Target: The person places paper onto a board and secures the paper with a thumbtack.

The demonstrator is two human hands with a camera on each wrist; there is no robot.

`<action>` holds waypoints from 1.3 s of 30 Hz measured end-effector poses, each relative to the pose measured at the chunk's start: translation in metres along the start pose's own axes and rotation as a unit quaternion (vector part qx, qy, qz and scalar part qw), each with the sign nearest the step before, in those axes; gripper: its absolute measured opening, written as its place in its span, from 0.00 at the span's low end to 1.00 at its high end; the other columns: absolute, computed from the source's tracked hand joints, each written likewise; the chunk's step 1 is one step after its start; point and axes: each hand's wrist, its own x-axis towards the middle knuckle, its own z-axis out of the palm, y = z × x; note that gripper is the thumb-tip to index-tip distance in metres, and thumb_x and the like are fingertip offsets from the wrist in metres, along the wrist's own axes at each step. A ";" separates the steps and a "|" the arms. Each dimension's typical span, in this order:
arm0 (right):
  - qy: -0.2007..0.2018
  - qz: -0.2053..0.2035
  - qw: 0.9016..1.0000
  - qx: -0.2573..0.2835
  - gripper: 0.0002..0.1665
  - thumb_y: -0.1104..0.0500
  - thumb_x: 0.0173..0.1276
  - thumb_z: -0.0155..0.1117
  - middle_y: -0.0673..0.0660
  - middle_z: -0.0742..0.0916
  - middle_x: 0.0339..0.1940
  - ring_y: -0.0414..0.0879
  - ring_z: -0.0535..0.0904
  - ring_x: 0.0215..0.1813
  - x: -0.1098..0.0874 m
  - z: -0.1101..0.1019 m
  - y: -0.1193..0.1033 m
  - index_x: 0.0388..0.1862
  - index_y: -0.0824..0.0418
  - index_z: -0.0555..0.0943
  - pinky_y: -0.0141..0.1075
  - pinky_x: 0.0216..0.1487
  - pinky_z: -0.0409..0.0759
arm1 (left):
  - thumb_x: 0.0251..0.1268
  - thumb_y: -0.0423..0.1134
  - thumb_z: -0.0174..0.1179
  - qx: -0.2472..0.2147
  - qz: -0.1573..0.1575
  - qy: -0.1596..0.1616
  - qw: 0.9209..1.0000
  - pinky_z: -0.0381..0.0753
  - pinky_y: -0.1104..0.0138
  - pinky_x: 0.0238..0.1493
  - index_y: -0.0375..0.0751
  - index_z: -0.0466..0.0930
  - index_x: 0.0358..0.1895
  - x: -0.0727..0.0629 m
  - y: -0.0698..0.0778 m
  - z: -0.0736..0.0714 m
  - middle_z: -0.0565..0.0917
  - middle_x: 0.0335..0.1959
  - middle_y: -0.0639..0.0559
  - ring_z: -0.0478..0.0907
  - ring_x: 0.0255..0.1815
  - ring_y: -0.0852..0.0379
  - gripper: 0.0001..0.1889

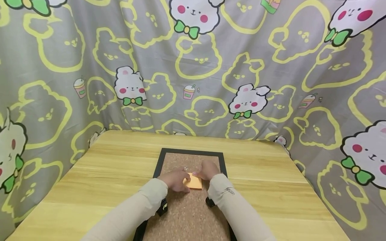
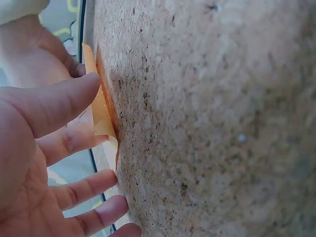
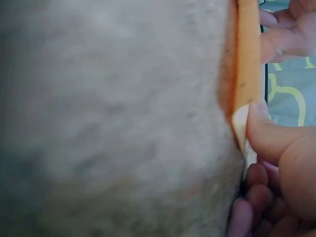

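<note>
An orange sticky note (image 1: 194,182) is held over the cork board (image 1: 188,217), whose frame is black. My left hand (image 1: 175,180) pinches its left side with thumb and index finger. In the left wrist view the other fingers (image 2: 101,213) are spread and reach to the cork, and the edge of the paper (image 2: 102,116) curls. From the right, my right hand (image 1: 208,170) pinches the note near its upper corner. The right wrist view shows the thumb (image 3: 269,136) on a bent, paler corner of the note (image 3: 248,64), with the other fingers curled below.
Under the board lies a light wooden table (image 1: 90,174). A grey curtain (image 1: 208,97) with yellow outlines and white rabbits hangs behind and on both sides. Small shiny bits (image 1: 185,168), too small to identify, are on the cork beyond my left hand.
</note>
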 end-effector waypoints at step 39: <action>0.048 -0.121 0.986 0.103 0.17 0.59 0.60 0.71 0.48 0.73 0.16 0.40 0.67 0.19 -0.036 -0.029 0.036 0.20 0.58 0.71 0.33 0.21 0.65 | 0.59 0.46 0.69 -0.058 0.024 0.066 0.996 0.76 0.54 0.50 0.42 0.80 0.53 -0.008 -0.007 0.003 0.78 0.50 0.44 0.76 0.49 0.48 0.20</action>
